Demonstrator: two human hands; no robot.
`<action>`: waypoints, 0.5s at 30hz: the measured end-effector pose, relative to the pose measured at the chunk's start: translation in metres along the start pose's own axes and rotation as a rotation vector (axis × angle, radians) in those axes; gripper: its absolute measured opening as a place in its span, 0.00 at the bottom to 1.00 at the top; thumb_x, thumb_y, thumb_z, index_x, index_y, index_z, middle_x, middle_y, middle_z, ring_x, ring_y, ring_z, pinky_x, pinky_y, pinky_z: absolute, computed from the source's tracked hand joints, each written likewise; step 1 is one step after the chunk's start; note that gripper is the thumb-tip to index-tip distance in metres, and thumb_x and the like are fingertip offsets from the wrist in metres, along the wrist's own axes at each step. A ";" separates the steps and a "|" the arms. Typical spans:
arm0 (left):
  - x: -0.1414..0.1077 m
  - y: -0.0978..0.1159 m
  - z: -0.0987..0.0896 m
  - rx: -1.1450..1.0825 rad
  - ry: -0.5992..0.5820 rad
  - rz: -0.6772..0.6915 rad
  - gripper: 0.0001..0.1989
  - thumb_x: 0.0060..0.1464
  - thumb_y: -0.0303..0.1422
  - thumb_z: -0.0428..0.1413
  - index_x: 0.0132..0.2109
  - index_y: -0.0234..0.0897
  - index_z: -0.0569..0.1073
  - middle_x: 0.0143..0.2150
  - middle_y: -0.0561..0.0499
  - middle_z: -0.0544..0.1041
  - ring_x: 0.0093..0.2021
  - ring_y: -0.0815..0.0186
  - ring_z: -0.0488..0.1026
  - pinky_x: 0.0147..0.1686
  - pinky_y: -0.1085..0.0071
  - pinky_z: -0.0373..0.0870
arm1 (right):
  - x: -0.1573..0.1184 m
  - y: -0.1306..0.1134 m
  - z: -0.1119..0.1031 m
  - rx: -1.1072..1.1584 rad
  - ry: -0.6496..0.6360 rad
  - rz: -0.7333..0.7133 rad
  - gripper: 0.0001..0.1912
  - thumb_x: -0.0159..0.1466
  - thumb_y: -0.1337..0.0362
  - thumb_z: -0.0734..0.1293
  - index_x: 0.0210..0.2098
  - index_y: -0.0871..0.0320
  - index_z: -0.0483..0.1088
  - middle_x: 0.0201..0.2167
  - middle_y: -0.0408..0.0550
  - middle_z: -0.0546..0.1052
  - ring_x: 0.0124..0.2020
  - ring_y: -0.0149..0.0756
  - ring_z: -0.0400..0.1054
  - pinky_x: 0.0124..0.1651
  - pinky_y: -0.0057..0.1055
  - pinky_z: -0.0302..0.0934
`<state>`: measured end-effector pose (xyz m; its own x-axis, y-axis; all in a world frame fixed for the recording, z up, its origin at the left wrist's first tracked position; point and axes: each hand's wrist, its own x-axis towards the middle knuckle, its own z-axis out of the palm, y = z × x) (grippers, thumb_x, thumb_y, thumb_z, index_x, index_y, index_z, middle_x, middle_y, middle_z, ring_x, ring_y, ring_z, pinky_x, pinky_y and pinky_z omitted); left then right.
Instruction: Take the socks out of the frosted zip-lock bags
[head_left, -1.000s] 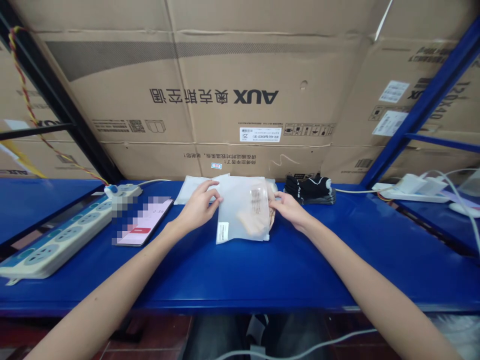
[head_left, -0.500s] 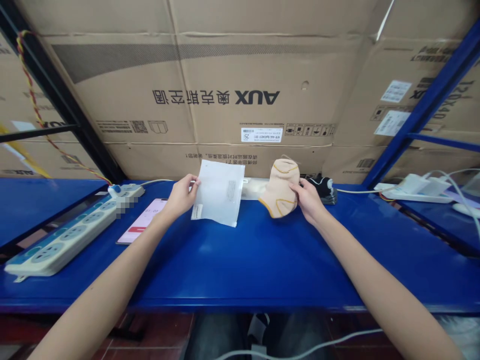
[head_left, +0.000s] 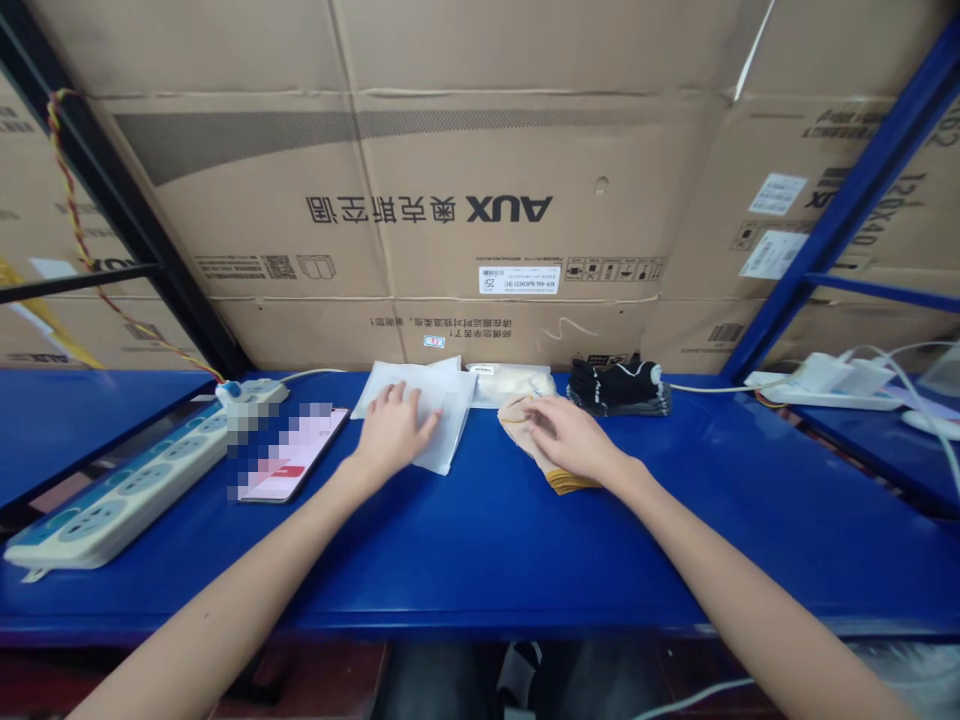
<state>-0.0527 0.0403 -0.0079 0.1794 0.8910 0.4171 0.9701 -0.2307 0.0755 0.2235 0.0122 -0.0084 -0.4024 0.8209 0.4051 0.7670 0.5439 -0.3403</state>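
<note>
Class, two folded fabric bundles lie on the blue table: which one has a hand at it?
The beige bundle with mustard-yellow edges: the right hand is on it. The black bundle, farther back and right, has no hand on it.

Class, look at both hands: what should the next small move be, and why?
Probably the right hand should even up the beige socks on the blue table: its fingers are already at them, and several layered mustard edges show at their near end. The left hand, fingers spread over the white bags, could wait there.
</note>
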 end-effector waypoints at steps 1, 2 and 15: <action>-0.006 0.012 0.001 0.039 -0.027 0.025 0.28 0.60 0.48 0.46 0.54 0.28 0.69 0.62 0.29 0.65 0.64 0.37 0.57 0.58 0.45 0.59 | 0.000 -0.002 0.001 0.008 -0.030 -0.031 0.14 0.65 0.67 0.61 0.48 0.55 0.72 0.49 0.52 0.75 0.50 0.43 0.68 0.53 0.39 0.62; -0.012 0.023 0.002 0.085 -0.053 0.033 0.31 0.60 0.51 0.46 0.56 0.26 0.68 0.63 0.27 0.63 0.65 0.37 0.56 0.59 0.44 0.57 | 0.000 -0.003 0.002 0.009 -0.049 -0.055 0.14 0.65 0.67 0.61 0.47 0.56 0.73 0.49 0.52 0.75 0.50 0.43 0.68 0.52 0.39 0.62; -0.019 0.036 -0.009 0.158 -0.442 0.069 0.18 0.62 0.29 0.42 0.51 0.26 0.72 0.54 0.32 0.72 0.56 0.48 0.70 0.50 0.56 0.67 | -0.001 -0.002 0.006 -0.012 -0.060 -0.068 0.12 0.65 0.66 0.62 0.46 0.57 0.73 0.47 0.53 0.77 0.47 0.42 0.70 0.50 0.40 0.64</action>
<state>-0.0230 0.0117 -0.0046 0.2632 0.9647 -0.0121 0.9603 -0.2632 -0.0921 0.2192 0.0115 -0.0129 -0.4831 0.7912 0.3749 0.7426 0.5971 -0.3032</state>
